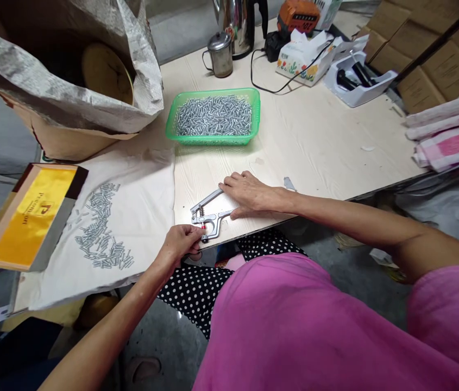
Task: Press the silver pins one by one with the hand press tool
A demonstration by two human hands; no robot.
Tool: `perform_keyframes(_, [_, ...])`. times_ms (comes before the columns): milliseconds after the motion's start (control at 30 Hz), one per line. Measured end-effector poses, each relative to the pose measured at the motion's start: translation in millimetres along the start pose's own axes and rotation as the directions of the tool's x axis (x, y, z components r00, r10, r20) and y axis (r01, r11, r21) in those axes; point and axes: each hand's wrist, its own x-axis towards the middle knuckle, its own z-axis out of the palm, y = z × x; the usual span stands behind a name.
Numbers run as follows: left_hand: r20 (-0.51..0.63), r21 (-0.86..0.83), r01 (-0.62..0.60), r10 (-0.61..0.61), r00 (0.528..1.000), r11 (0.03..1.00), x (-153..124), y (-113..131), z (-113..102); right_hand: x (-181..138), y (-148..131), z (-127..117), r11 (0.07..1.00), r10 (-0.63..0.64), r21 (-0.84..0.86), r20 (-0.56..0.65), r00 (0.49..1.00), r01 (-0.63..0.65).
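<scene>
Grey metal pliers (208, 214) lie near the front edge of the pale wooden table (319, 141). My right hand (247, 193) rests over the pliers' handles with its fingers wrapped round them. My left hand (182, 241) is pinched closed at the pliers' jaw, where a small red part shows; what it pinches is too small to name. To the left, a heap of small silver metal pieces (101, 233) lies on a white cloth (139, 212).
A green basket (213, 138) full of silver pieces stands behind the pliers. A yellow box (29, 217) and a paper-lined carton (66, 81) sit at left. A steel mug (220, 54), kettle, tissue box (300, 57), white holder and folded towels (453, 136) lie farther back.
</scene>
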Motion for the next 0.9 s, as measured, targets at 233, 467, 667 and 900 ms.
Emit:
perform_keyframes(233, [-0.184, 0.598, -0.451, 0.661, 0.727, 0.662, -3.6, -4.6, 11.2, -12.6, -14.2, 4.5, 0.997, -0.009, -0.074, -0.074, 0.997, 0.004])
perform_keyframes(467, [0.216, 0.760, -0.613, 0.806, 0.551, 0.215, 26.9, 18.4, 32.1, -20.9, -16.9, 2.5, 1.000, 0.013, -0.026, -0.005, 1.000, -0.013])
perform_keyframes(667, [0.271, 0.791, -0.599, 0.803, 0.531, 0.129, 35.4, 27.7, 36.1, -18.9, -15.9, -7.1, 0.995, 0.067, -0.083, 0.053, 0.996, -0.063])
perform_keyframes(900, [0.224, 0.781, -0.597, 0.808, 0.545, 0.187, 47.2, 39.0, 39.0, 2.3, -2.5, -15.5, 0.996, -0.028, -0.082, 0.138, 0.990, 0.039])
